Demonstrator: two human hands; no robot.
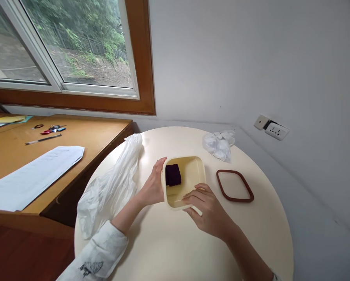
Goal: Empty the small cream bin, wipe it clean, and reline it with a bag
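A cream plastic box (189, 171) is tilted toward me above the round table. My left hand (156, 181) grips its left side, fingers behind the wall. Over the near right rim, my right hand (202, 205) has its fingers inside and the thumb outside, pinching the wall. A folded dark purple cloth (173, 175) lies in the box against the left side. To the right, a brown rounded-square ring (236, 186) rests flat on the table.
The round cream table (175, 249) stands against the wall. A long white plastic bag (110, 191) spreads along its left side; a crumpled clear bag (218, 144) sits at the back right. A wooden desk (105, 132) at left bears paper sheets (37, 175), a pen (43, 139) and keys (53, 129).
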